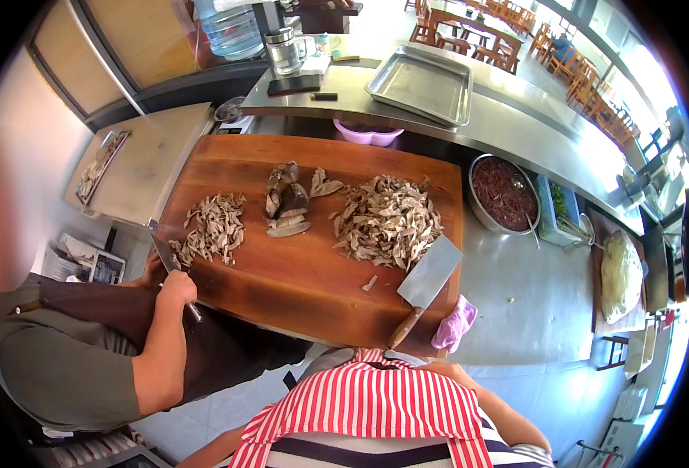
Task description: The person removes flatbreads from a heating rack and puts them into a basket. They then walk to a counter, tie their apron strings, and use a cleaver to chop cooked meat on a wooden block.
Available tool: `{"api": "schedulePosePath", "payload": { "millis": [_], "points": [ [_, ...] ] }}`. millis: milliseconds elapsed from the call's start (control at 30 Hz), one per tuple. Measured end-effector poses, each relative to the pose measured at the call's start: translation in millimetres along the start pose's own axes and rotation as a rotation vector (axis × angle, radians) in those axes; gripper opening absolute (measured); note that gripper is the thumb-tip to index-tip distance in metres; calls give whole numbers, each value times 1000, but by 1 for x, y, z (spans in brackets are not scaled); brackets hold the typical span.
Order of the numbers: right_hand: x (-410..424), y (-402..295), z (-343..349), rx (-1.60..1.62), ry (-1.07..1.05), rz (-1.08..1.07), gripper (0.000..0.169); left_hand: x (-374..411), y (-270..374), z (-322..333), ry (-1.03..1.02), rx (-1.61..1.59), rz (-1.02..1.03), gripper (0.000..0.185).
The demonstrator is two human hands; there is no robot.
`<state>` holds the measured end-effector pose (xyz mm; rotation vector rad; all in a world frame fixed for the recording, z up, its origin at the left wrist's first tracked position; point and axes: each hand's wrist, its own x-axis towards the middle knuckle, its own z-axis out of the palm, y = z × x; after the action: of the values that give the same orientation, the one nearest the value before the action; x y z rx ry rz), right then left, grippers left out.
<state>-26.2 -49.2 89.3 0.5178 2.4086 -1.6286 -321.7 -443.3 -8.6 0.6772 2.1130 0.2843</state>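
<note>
My left hand is out of view; only the forearm shows at the lower left of my striped apron. My right hand (448,371) is partly hidden beside the apron, near the board's front edge. Before me a large wooden cutting board (297,275) bears a big heap of sliced, greyish-brown food (388,225) and a smaller heap (216,228) at left. Between them lie uncut dark pieces (289,190) and a few slices. A cleaver (429,272) with a wooden handle rests at the right front, its blade against the big heap. A pink cloth (454,324) hangs at the corner.
A co-worker at left holds a knife (166,254) by the smaller heap. Behind stand a steel tray (423,85), a glass jug (285,52) and a pink bowl (368,136). At right are a bowl of reddish shreds (502,193), a greens tub (555,210) and a filled plastic bag (621,278).
</note>
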Motion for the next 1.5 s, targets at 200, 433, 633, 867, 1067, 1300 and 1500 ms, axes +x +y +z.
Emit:
{"api": "schedulePosePath", "payload": {
  "millis": [200,433,633,867,1067,1300,1500],
  "points": [
    [4,-10,-21,29,-270,6,52,50,48,-150,690,497,380,16],
    [0,5,3,-518,-103,253,33,145,62,-247,699,986,321,15],
    [89,-13,13,-776,-311,41,29,163,74,-259,672,1077,321,14],
    [63,4,2,-631,-225,34,27,165,77,-258,669,1113,317,14],
    [25,60,2,-501,53,-25,23,177,78,-258,686,1109,321,14],
    [63,59,9,-446,19,-211,26,179,57,-236,748,1092,303,15],
    [38,55,-13,460,-41,198,32,110,70,-125,715,453,439,12]
  ]
}}
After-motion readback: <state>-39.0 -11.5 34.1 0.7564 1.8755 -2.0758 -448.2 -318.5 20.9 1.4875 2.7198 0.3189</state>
